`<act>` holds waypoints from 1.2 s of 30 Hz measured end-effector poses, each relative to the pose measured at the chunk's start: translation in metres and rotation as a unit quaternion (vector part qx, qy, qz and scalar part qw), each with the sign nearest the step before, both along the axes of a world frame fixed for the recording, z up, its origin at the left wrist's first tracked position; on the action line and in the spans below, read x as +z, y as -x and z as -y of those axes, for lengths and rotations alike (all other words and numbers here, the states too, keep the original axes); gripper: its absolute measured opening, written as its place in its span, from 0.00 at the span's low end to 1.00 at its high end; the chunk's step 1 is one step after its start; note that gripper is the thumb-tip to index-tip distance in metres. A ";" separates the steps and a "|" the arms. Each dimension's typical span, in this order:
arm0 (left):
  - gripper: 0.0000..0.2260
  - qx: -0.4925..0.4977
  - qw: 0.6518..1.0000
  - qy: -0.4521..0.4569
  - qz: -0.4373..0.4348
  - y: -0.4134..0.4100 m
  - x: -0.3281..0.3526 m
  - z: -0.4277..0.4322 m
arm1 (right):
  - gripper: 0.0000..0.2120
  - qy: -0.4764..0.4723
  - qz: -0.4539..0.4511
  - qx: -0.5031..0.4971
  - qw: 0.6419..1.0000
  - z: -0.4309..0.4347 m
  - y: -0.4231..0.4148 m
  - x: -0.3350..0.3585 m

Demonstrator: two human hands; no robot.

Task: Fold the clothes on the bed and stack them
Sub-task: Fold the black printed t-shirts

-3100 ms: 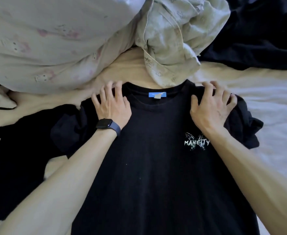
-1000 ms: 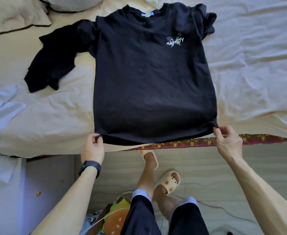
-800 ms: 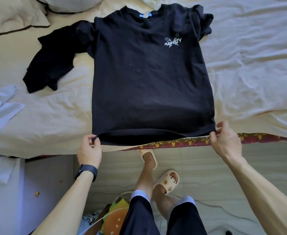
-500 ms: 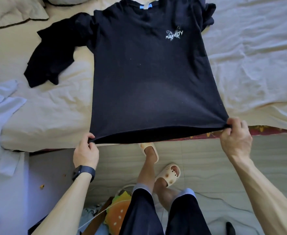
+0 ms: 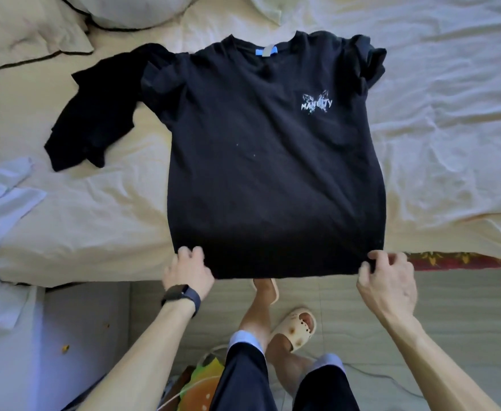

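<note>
1. Two hands hold the hem of the black T-shirt (image 5: 273,173), which lies front up on the bed (image 5: 95,221), collar away from you, hem at the mattress edge.
2. Your left hand (image 5: 188,274) curls its fingers over the left hem corner.
3. Your right hand (image 5: 387,283) pinches the right hem corner between thumb and fingers.
4. Another black garment (image 5: 95,114) lies crumpled beside the sleeve on your left.

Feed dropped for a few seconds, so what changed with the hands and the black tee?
Both hands left the shoulders and moved back to the hem: left hand and right hand now grip the bottom corners of the black tee at the bed edge. Tee stays front-up, sleeves bunched; dark garment still beside it.
</note>
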State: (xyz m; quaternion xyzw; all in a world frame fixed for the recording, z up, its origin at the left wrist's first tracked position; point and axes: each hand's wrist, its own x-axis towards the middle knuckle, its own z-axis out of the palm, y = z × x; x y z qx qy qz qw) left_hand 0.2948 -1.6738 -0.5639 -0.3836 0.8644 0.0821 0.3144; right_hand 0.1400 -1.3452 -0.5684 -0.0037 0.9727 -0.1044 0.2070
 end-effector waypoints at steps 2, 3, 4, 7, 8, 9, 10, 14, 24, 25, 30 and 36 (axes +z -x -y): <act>0.17 -0.072 0.982 0.021 -0.173 0.038 -0.004 -0.012 | 0.15 0.069 -0.100 0.053 0.991 0.036 0.011 -0.003; 0.21 -0.116 0.965 0.024 -0.236 0.060 -0.008 -0.016 | 0.16 0.095 -0.140 0.085 0.982 0.056 0.019 -0.006; 0.24 -0.152 0.950 0.020 -0.273 0.084 -0.016 -0.018 | 0.18 0.113 -0.169 0.120 0.972 0.079 0.030 -0.012; 0.30 -0.208 0.939 0.001 -0.272 0.148 -0.041 -0.011 | 0.26 0.120 -0.154 0.226 0.954 0.140 0.073 -0.031; 0.30 -0.215 0.943 -0.003 -0.254 0.161 -0.051 -0.003 | 0.28 0.102 -0.133 0.260 0.951 0.152 0.088 -0.039; 0.29 -0.217 0.948 -0.004 -0.233 0.169 -0.061 0.008 | 0.29 0.076 -0.112 0.287 0.948 0.156 0.103 -0.048; 0.29 -0.221 0.952 -0.004 -0.211 0.171 -0.069 0.020 | 0.30 0.046 -0.092 0.300 0.948 0.153 0.118 -0.056; 0.28 -0.234 0.955 0.014 -0.182 0.163 -0.080 0.050 | 0.34 -0.092 -0.016 0.168 0.981 0.097 0.181 -0.072; 0.28 -0.193 0.960 -0.078 -0.187 0.340 -0.053 0.023 | 0.28 0.124 -0.045 -0.123 0.984 0.125 0.301 -0.036; 0.28 -0.184 0.962 -0.088 -0.181 0.370 -0.054 0.025 | 0.24 0.199 -0.033 -0.169 0.965 0.132 0.325 -0.036; 0.29 -0.202 0.954 -0.098 -0.199 0.499 -0.048 0.030 | 0.20 0.466 0.164 -0.319 0.809 0.148 0.420 -0.031; 0.26 -0.153 0.975 -0.099 -0.127 0.558 -0.074 0.004 | 0.11 0.392 0.024 -0.356 0.848 0.094 0.458 -0.039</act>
